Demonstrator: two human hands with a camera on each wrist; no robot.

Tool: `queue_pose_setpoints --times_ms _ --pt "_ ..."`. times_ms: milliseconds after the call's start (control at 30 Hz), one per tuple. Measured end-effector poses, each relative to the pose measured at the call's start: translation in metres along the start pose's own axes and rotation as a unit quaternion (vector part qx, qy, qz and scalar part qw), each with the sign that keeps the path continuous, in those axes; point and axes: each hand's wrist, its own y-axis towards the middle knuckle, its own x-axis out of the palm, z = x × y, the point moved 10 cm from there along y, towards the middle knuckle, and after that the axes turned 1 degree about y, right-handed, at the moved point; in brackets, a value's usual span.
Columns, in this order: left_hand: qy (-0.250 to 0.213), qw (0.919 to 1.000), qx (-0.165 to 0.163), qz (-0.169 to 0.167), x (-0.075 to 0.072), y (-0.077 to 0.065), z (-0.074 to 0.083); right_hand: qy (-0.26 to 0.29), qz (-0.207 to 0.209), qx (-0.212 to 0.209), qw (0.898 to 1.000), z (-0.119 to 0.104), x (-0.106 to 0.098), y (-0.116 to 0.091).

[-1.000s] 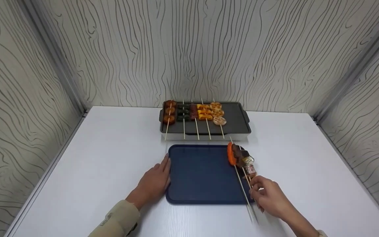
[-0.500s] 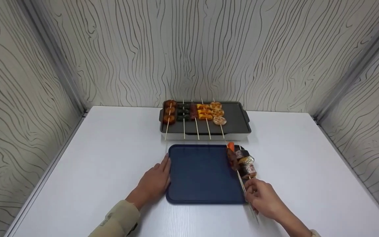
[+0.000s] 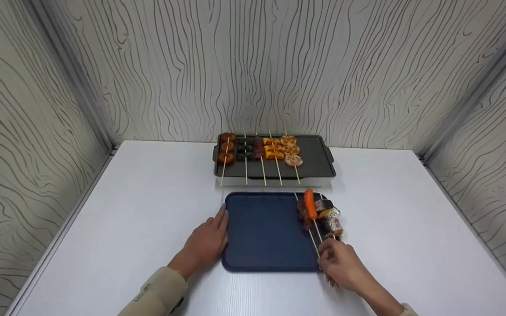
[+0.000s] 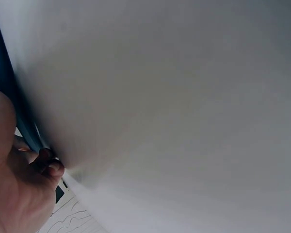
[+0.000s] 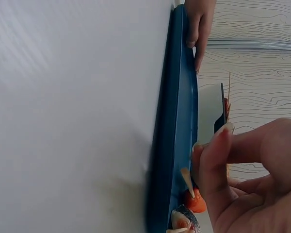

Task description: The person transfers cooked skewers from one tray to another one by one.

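My left hand (image 3: 206, 242) lies along the left edge of a dark blue tray (image 3: 268, 232), fingers straight against its rim. At the tray's right side, my right hand (image 3: 342, 266) has thumb and fingers curled on a thin wooden skewer stick (image 3: 314, 244); which stick it grips is partly hidden. Several loaded skewers sit there: brown meat chunks (image 3: 304, 216) on the left, an orange sausage-shaped piece (image 3: 310, 204) in the middle, and silver-skinned fish pieces (image 3: 333, 225) on the right. In the right wrist view, the orange piece (image 5: 196, 201) appears just below the curled fingers.
Behind the tray stands a dark griddle (image 3: 314, 160) on a pale base. Across it lie several skewers, including round brown pieces (image 3: 226, 148), dark green pieces (image 3: 245, 150), yellow pieces (image 3: 273, 149) and lotus root slices (image 3: 291, 151). Patterned wall panels (image 3: 253, 70) enclose the white table (image 3: 160, 184).
My right hand has moved left, and the meat skewer has crossed to the left of the orange one. The fish pieces show more fully. My left hand stays at the tray edge.
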Motion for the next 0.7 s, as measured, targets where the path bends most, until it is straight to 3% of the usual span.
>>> queue_pose_setpoints --times_ms 433,700 --pt "-0.009 0.9999 -0.007 -0.003 0.0102 0.0021 -0.0053 -0.022 0.013 0.013 1.0 0.0025 0.0057 0.0029" --pt "-0.012 0.9999 -0.005 0.0 0.0048 0.001 -0.0026 -0.035 0.026 0.019 0.999 0.005 0.0062 0.0043"
